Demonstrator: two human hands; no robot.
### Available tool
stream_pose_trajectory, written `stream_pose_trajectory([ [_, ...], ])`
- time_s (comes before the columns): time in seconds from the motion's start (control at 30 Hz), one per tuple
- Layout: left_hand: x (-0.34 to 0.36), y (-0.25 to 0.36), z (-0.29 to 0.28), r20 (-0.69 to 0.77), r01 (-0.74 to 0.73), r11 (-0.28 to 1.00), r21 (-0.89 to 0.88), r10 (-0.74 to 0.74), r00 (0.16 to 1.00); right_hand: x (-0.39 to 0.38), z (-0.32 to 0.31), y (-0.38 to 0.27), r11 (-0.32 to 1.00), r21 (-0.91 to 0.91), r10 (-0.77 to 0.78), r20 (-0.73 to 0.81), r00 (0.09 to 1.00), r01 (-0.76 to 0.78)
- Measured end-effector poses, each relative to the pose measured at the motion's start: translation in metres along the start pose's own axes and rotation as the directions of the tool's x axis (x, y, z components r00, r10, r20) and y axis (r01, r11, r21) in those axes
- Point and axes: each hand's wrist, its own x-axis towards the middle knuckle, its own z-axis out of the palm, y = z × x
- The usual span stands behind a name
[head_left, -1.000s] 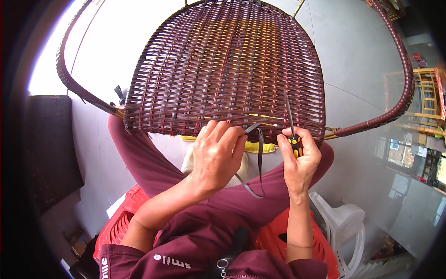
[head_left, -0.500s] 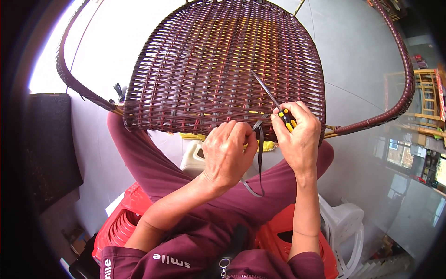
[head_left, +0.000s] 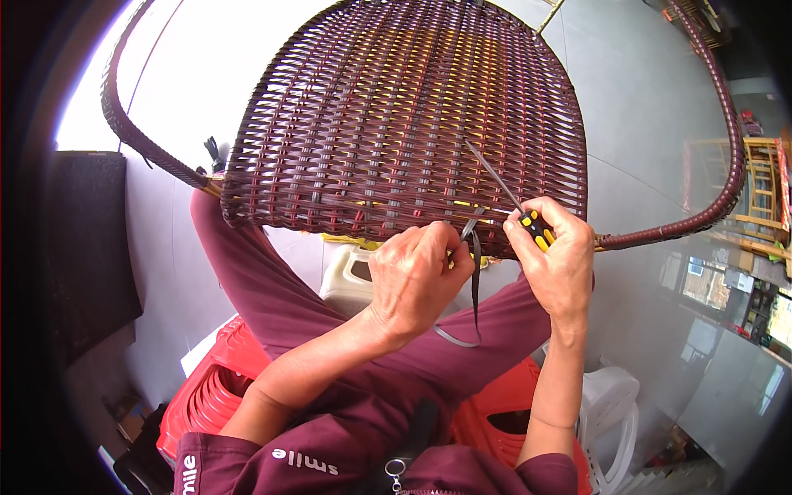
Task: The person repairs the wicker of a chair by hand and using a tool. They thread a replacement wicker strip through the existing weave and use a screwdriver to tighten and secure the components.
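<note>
Centrally, a dark maroon woven wicker panel [head_left: 404, 124] with curved side arms spans the person's parted knees.
From left to right: a glossy red plastic seat [head_left: 206, 388] shows beyond the left forearm; the left hand [head_left: 421, 276], fingers curled and thumb drawn in, meets the panel's lower edge, its exact hold hidden; a thin, flat grey strip [head_left: 476, 293] hangs looped beside it; the right hand [head_left: 557, 256] closes around the black-and-yellow handle of a slim, metal-shafted screwdriver-like tool [head_left: 538, 231], tip angled up and leftward over the weave.

White lettering [head_left: 306, 461] stands in two places on the person's maroon shirt [head_left: 363, 427].
</note>
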Motion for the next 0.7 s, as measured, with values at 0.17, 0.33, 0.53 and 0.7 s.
stream_pose_trajectory([
  [0.17, -0.003, 0.004, 0.005, 0.011, 0.061, 0.996, -0.065, -0.061, 0.998, 0.005, 0.009, 0.002, 0.997, -0.038, -0.073, 0.014, 0.997, 0.073],
  [0.33, -0.005, 0.006, 0.009, 0.001, 0.075, 0.993, -0.089, -0.075, 0.997, 0.008, 0.016, -0.002, 0.995, -0.078, -0.062, 0.016, 0.998, 0.063],
  [0.53, -0.004, 0.005, 0.010, 0.011, 0.091, 0.992, -0.088, -0.091, 0.996, 0.009, 0.022, -0.003, 0.997, -0.065, -0.043, 0.032, 0.999, 0.045],
  [0.7, -0.006, 0.005, 0.011, 0.002, 0.111, 0.988, -0.105, -0.111, 0.994, 0.009, 0.021, -0.009, 0.994, 0.064, 0.081, 0.031, 0.996, -0.083],
])
